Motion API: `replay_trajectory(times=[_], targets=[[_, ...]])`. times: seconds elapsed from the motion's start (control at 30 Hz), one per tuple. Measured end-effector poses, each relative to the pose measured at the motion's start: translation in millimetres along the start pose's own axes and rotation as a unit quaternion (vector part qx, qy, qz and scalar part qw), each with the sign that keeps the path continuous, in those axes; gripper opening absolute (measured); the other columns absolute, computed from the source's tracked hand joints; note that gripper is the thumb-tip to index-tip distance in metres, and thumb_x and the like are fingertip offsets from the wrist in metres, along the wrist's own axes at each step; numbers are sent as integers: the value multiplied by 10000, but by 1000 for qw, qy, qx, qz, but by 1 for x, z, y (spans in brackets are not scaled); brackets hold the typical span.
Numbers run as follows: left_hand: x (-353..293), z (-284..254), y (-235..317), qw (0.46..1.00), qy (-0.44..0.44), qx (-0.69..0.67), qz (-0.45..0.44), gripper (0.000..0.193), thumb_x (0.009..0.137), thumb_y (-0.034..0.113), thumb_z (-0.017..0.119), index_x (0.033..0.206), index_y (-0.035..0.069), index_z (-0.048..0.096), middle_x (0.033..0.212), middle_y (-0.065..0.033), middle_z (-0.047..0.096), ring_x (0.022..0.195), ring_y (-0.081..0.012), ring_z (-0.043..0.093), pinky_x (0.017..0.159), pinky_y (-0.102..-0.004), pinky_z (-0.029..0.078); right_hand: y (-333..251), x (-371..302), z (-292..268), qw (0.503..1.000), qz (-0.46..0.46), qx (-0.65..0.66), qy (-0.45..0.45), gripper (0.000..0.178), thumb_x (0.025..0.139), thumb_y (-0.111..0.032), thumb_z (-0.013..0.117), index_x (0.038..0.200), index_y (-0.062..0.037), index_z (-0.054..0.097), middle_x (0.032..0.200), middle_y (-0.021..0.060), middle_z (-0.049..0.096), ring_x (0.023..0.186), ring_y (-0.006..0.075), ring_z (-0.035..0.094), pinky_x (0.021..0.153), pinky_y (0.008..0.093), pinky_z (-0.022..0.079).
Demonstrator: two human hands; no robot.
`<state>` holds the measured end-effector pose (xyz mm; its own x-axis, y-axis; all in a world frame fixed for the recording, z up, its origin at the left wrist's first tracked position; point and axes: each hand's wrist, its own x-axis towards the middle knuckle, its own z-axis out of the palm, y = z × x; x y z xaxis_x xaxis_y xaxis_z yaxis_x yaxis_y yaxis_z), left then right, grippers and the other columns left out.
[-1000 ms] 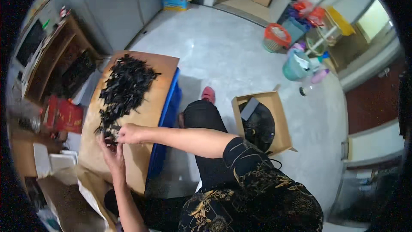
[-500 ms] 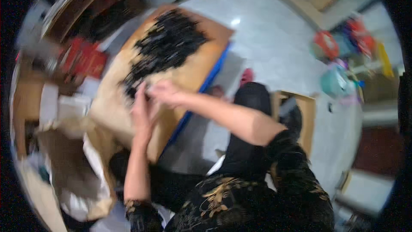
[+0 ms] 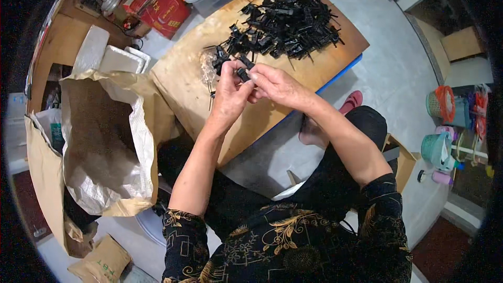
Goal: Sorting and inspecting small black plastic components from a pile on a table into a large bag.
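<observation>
Over the near part of a brown board, my left hand [image 3: 231,90] and my right hand [image 3: 279,85] meet with fingertips pinched together. Between them is a small black plastic part [image 3: 242,74], gripped from both sides; its exact shape is partly covered by my fingers. Just beyond lies a large heap of similar black plastic parts [image 3: 288,21], many with thin prongs sticking out. A few loose black pieces [image 3: 220,58] lie by my left fingers, beside a patch of pale, tangled scraps [image 3: 207,68].
The board [image 3: 173,76] has a blue edge [image 3: 340,73] on its right. A large open paper sack with white lining [image 3: 141,141] stands at the left. Beyond are a red box [image 3: 160,8] and white foam pieces [image 3: 121,61]. Baskets [image 3: 439,152] stand far right.
The view has turned and sharpened, so the board and heap appear farther right. Both hands remain together, with the black part now plain between them.
</observation>
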<state>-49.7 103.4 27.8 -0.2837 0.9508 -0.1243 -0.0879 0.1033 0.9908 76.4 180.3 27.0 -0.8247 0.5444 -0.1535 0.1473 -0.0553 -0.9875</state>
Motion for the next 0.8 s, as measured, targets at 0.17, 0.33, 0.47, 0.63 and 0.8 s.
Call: replay_trajectory(times=[0.17,0.33,0.47,0.63,0.8], targets=[[0,-4,-7,998,-17,59,2,242,831,-12,497,1008,63,350,692,-68,559,559,-110,566,457,-222,461,8,6,3,998,-16,-59,0,216,929,-196,402,819,-30,485,670,4,484,607,80,468,546,238,399],[-4,-1,-14,993,12,114,21,251,827,-7,513,1008,58,353,687,-68,555,539,-106,560,445,-232,457,21,11,10,988,-55,-142,35,210,923,-188,409,810,-26,481,667,25,499,625,102,493,552,264,408],[-2,-1,-19,984,71,153,60,278,815,0,532,1029,50,362,680,-55,531,536,-111,553,455,-243,464,28,18,15,975,-114,-166,89,196,919,-193,419,839,-33,498,655,18,474,608,102,472,538,268,397],[4,-1,-15,992,77,59,76,266,816,5,525,1037,53,385,706,-40,506,537,-99,527,440,-223,425,20,20,1,999,-48,-1,-7,221,927,-252,414,936,-49,502,666,-8,482,600,72,456,516,224,376],[0,-22,0,943,-64,-326,-23,243,833,46,498,1057,93,418,791,-83,574,534,-107,510,421,-190,352,12,0,-2,993,-51,-35,97,230,922,-259,427,990,-54,507,699,-15,516,537,41,408,475,188,338]])
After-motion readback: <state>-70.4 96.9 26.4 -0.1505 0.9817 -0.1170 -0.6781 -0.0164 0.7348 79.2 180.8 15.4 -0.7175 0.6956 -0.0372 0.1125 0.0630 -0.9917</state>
